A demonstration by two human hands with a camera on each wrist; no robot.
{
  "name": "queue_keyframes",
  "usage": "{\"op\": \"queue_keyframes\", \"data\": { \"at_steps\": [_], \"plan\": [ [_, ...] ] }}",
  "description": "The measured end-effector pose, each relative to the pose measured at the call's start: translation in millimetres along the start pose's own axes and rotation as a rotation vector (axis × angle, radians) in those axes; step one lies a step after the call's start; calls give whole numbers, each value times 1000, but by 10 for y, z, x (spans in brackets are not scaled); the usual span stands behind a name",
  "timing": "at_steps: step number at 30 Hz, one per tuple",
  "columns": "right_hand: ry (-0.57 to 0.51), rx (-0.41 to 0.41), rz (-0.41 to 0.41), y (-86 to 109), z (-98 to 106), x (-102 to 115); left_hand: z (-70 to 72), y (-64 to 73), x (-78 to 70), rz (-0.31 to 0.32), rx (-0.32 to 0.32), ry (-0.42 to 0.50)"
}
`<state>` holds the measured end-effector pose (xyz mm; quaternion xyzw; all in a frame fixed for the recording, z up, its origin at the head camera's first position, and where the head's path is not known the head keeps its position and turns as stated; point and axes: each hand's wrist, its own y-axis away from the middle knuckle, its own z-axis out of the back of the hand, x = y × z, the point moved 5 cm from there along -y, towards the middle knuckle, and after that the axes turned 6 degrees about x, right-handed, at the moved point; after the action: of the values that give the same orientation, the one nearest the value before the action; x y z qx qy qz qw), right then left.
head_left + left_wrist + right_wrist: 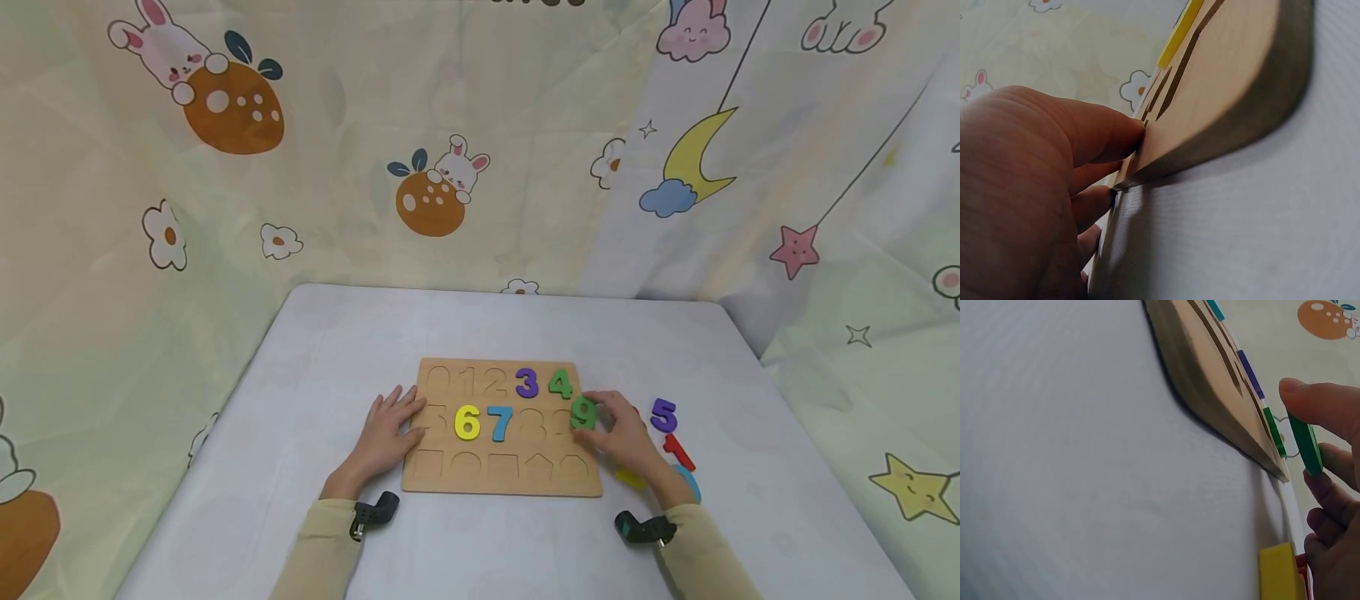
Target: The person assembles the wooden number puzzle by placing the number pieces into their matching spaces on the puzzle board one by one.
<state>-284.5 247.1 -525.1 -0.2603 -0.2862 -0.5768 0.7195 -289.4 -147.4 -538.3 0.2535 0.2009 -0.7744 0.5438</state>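
My left hand (381, 435) rests at the left edge of a wooden number board (525, 485), its fingers spread. In the left wrist view the thumb (1107, 131) lies against the board's edge. My right hand (628, 435) pinches a green number 9 (588, 414) between thumb and fingers over the board's right edge. The right wrist view shows the 9 (1305, 445) tilted and raised above the board. Set in the board are a purple 3 (532, 384), a green 4 (562, 387), a yellow 6 (460, 424) and a blue 7 (501, 419).
Right of the board lie a purple 5 (665, 425), a red 1 (678, 452), a partly hidden blue piece (690, 481) and a yellow piece (630, 478). A bit of red shows behind the right hand. The white table (337, 333) meets a patterned cloth at the back.
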Motion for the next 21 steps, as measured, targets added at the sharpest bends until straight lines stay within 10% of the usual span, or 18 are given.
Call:
{"op": "queue_keyframes", "data": {
  "at_steps": [21],
  "plan": [
    [72, 69, 20, 17, -169, 77, -7, -1, 17, 5, 6, 5]
  ]
}}
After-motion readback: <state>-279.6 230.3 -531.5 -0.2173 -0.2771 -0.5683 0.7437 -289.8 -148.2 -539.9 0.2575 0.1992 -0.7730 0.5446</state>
